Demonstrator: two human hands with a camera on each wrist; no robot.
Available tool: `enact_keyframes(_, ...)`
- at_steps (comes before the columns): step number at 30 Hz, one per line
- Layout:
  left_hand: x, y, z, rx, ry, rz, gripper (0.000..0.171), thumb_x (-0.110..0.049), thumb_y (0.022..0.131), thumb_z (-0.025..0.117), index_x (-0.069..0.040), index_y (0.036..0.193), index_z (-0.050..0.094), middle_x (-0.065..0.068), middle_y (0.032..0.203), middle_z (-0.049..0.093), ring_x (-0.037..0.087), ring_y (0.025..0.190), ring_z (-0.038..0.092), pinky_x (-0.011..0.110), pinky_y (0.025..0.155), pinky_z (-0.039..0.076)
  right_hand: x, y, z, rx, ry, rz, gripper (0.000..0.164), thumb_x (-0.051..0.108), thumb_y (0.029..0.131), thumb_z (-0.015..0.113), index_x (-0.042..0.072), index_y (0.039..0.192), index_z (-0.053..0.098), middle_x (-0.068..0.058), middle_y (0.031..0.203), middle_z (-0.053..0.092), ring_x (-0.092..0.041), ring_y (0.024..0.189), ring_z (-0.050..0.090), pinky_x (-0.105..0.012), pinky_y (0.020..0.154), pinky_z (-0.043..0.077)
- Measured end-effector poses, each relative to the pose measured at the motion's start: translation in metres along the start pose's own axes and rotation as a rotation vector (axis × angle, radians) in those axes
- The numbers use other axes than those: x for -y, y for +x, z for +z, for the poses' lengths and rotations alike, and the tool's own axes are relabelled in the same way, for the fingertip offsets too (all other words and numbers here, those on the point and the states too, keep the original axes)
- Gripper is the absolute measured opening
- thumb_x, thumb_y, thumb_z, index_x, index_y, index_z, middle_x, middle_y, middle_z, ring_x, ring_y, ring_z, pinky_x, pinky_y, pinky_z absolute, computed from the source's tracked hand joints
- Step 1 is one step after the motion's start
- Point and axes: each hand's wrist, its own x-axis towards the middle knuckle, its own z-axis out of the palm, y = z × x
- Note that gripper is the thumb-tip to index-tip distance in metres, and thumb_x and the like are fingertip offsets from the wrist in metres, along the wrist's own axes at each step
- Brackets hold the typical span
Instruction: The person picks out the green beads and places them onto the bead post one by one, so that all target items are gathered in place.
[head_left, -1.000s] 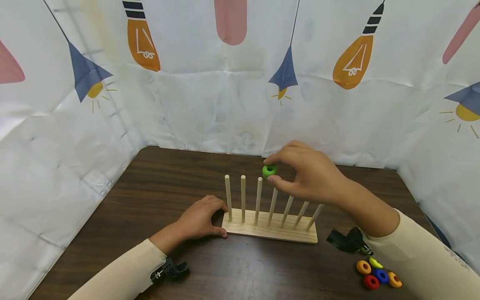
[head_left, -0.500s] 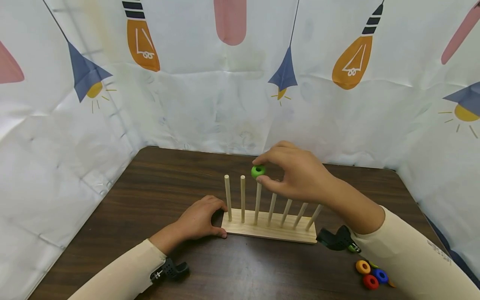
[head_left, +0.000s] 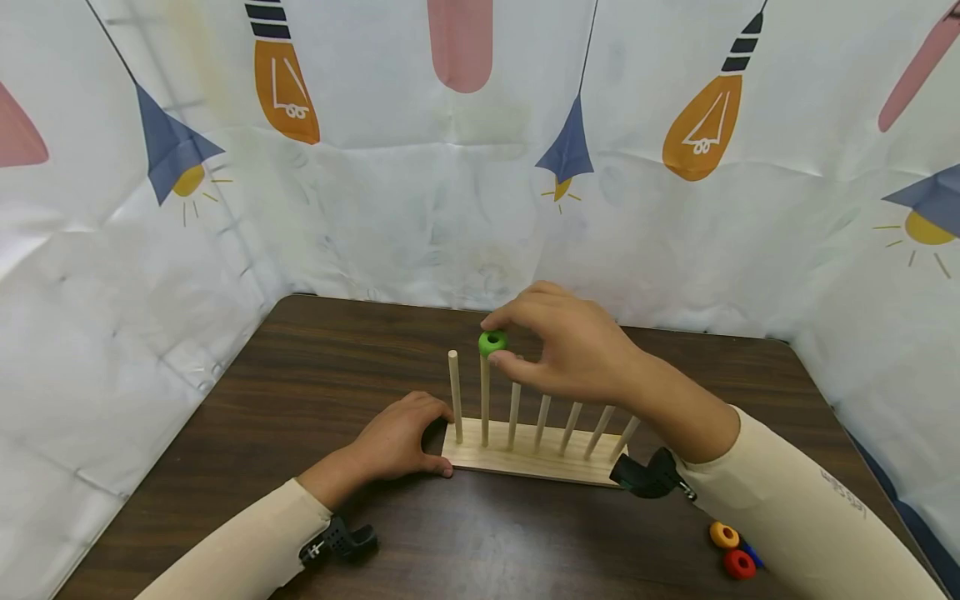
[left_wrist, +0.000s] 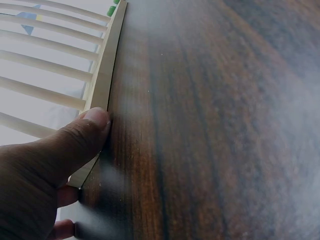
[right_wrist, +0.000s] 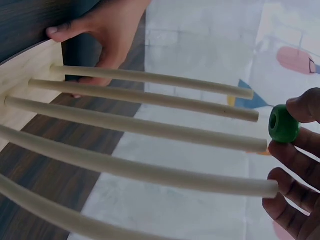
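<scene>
- The right hand [head_left: 573, 343] pinches the green ring [head_left: 488, 347], which has moved leftward along the pegs [head_left: 513, 414].
- In the head view, it now appears at the top of the second peg from left; I judge it not yet threaded.
- The left hand [head_left: 397, 437] grips the wooden base [head_left: 525, 463] at its left end, probably steadying it.

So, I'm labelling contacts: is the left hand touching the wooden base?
Touching: the left wrist view shows the left hand with its thumb lying on the wooden base.
</scene>
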Motion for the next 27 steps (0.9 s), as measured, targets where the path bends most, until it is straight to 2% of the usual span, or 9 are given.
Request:
enact_keyframes(9,0.001,-0.001,-0.001,0.008,0.003,0.009,0.063,-0.052,0.073,0.090,-0.019,0.121,0.066,-0.003,0.121,0.064,0.023,0.122,0.055,0.050,0.097,0.048,0.006,0.009,0.010,0.019,-0.005,-0.009,0.025,0.025,0.092,0.075,0.019,0.117,0.074,0.015,0.107,0.068,-0.010,0.105,0.058,-0.029,0.064,0.049)
enact_keyframes(17,0.002,0.000,-0.001,0.013,0.012,0.015,0.063,-0.052,0.072,0.090,-0.019,0.120,0.066,-0.004,0.119,0.064,0.023,0.121,0.055,0.048,0.097,0.049,0.009,0.016,0.014,0.028,0.007,-0.010,0.025,0.026,0.094,0.074,0.018,0.118,0.074,0.014,0.109,0.068,-0.010,0.110,0.057,-0.031,0.074,0.051)
enact_keyframes(27,0.002,0.001,-0.001,0.005,0.011,0.020,0.063,-0.053,0.072,0.091,-0.019,0.119,0.066,-0.004,0.119,0.064,0.022,0.121,0.055,0.047,0.097,0.049,0.012,0.023,0.021,0.036,0.026,0.006,0.024,0.025,0.094,0.074,0.019,0.117,0.074,0.014,0.107,0.067,-0.009,0.109,0.056,-0.029,0.074,0.050)
